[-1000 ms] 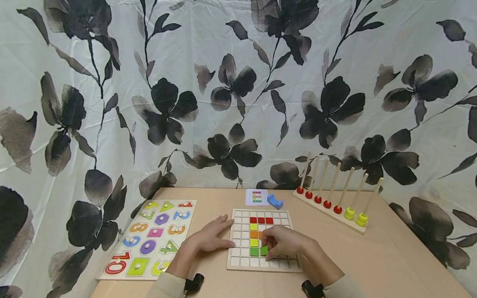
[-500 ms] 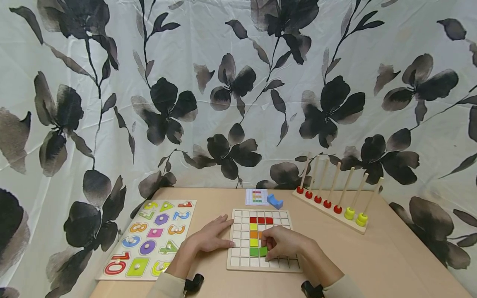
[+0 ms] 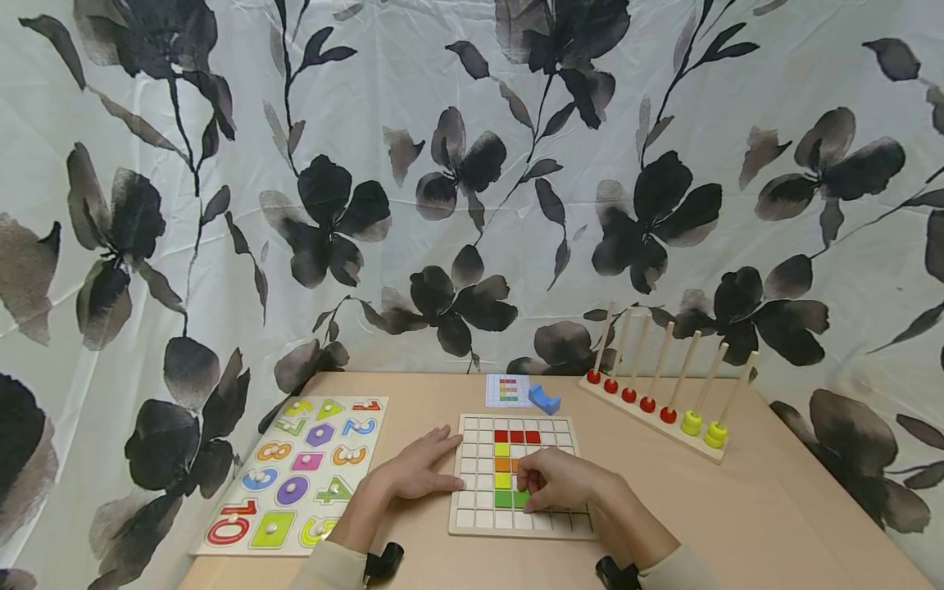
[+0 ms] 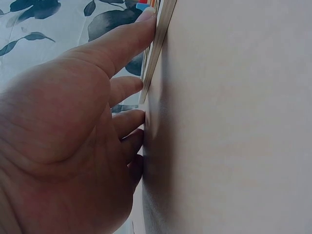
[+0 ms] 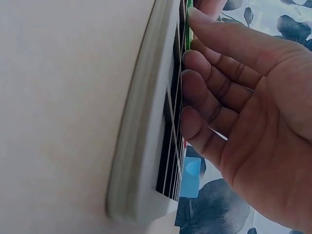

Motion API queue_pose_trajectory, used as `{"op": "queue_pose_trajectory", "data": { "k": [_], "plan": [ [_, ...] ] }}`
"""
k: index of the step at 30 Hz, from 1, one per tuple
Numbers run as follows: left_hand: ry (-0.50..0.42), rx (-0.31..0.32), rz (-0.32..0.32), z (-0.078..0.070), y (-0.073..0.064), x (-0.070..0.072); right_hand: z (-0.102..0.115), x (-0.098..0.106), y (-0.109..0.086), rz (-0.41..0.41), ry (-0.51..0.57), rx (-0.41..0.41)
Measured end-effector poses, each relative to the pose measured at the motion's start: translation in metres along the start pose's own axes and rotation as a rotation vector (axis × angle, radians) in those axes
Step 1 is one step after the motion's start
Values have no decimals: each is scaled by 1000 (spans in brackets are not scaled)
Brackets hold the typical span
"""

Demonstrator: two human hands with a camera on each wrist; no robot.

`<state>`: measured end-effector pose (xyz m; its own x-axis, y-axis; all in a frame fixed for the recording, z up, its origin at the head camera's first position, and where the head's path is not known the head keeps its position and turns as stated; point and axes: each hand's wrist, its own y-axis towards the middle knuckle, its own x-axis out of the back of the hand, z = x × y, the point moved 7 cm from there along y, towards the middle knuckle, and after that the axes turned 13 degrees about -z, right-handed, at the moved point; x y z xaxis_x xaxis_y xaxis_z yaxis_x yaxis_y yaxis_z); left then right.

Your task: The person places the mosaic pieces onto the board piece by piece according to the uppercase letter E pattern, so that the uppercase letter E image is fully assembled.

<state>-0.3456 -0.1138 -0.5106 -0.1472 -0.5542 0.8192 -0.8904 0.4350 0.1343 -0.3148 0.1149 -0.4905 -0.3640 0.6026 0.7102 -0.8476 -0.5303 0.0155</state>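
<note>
A wooden grid board (image 3: pixel 466 518) with white squares lies in front of me in the head view. On it sit coloured square tiles: a row of red tiles (image 3: pixel 517 436), then yellow, orange, yellow and a green one down one column. My right hand (image 3: pixel 556 479) is over the board's right half, fingers curled, pinching a second green tile (image 3: pixel 520 497) beside the first; the right wrist view shows the thumb (image 5: pixel 214 24) at its green edge. My left hand (image 3: pixel 416 467) rests at the board's left edge, fingers extended, its thumb (image 4: pixel 122 44) touching the side. My right hand hides several squares.
At the left lies a number-and-shape puzzle board (image 3: pixel 292 489). Behind the grid are a pattern card (image 3: pixel 508 391) and a blue arch-shaped block (image 3: pixel 544 399). A peg stand (image 3: pixel 656 421) with red and yellow beads stands back right. A floral cloth (image 3: pixel 472 229) hangs behind the table.
The green tile under my right fingertips has shifted very slightly left, level with its green neighbour. My left hand stays where it was.
</note>
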Motion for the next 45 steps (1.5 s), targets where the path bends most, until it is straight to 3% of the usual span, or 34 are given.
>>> {"op": "queue_pose_trajectory", "data": {
  "k": [7,14,24,37,45],
  "plan": [
    [-9,-1,2,-1,-1,1,-5,16,-1,-71,8,2],
    [-13,-1,0,-2,-2,2,-12,49,-9,-191,-28,9],
    [-19,5,2,-3,-2,3,-33,84,-22,-292,-64,-5],
    [-21,-11,-13,-5,4,4,-51,108,-33,-338,-40,-23],
    [-23,-9,-9,-1,1,0,-64,101,-39,-307,-3,-91]
  ]
}}
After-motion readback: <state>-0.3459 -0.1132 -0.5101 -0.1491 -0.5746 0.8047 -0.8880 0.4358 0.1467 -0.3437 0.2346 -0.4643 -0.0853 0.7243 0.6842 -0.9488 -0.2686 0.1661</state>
